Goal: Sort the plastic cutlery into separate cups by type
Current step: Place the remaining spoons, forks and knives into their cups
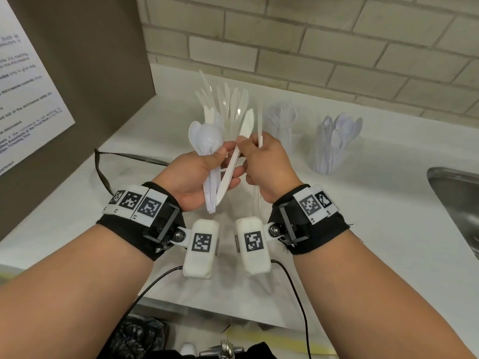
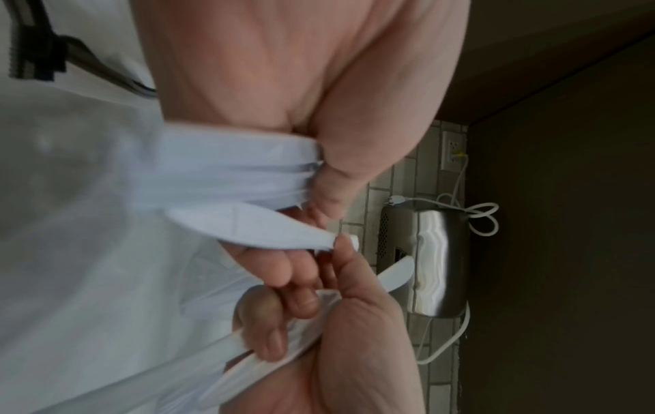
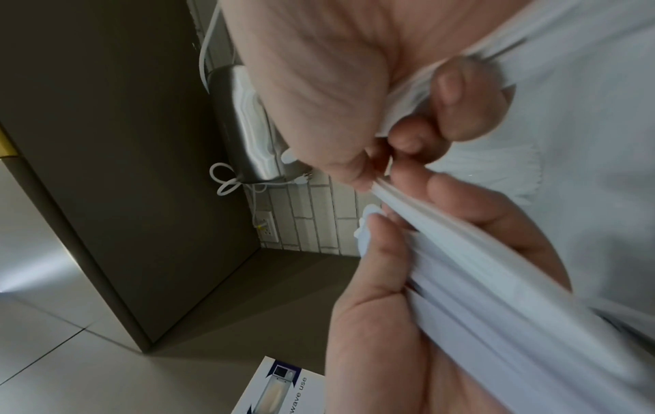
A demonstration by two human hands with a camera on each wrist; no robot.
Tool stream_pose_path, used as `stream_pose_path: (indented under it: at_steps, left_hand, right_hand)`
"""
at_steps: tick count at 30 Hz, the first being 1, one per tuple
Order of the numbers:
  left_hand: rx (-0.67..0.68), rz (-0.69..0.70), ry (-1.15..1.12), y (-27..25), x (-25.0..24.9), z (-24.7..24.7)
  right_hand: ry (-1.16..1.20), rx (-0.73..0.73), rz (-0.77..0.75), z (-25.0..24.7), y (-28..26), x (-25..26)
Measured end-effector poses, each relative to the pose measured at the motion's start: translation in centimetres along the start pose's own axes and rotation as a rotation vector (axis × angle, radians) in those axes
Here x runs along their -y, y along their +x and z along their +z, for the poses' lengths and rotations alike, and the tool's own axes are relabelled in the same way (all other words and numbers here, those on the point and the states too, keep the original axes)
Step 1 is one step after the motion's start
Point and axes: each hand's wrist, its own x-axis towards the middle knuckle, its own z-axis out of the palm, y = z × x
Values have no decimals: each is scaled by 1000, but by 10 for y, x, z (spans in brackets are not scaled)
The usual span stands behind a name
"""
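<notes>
My left hand (image 1: 197, 174) grips a bundle of white plastic spoons (image 1: 207, 141), bowls up, with a white knife (image 1: 237, 156) slanting across it. My right hand (image 1: 267, 161) is curled round a few thin white cutlery pieces (image 1: 260, 125) seen edge-on, and its thumb and forefinger pinch the knife near the blade. In the left wrist view the handles (image 2: 230, 173) fan out under my left thumb. Behind the hands stand three clear cups: one with knives (image 1: 228, 107), one with forks (image 1: 282, 123), one with spoons (image 1: 337, 143).
The white counter (image 1: 375, 229) ends at a tiled wall behind the cups. A steel sink (image 1: 458, 200) lies at the right edge. A brown panel with a printed sheet (image 1: 28, 89) stands at the left, and a black cable (image 1: 102, 172) runs beside it.
</notes>
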Motion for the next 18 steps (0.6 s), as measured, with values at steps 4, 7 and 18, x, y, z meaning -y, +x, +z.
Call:
stream_pose_path:
  at_steps: [4,7,18]
  left_hand:
    - [-80,38,137,1,3,-2]
    - [-105,27,111,3,5,-2]
    - [117,-26,195,-1,8,-6]
  right_hand:
    - [44,-90,-40,-3,1,1]
    - [70,-88,-63,-4,-1,6]
    - [107,-12,7,-2,-1,17]
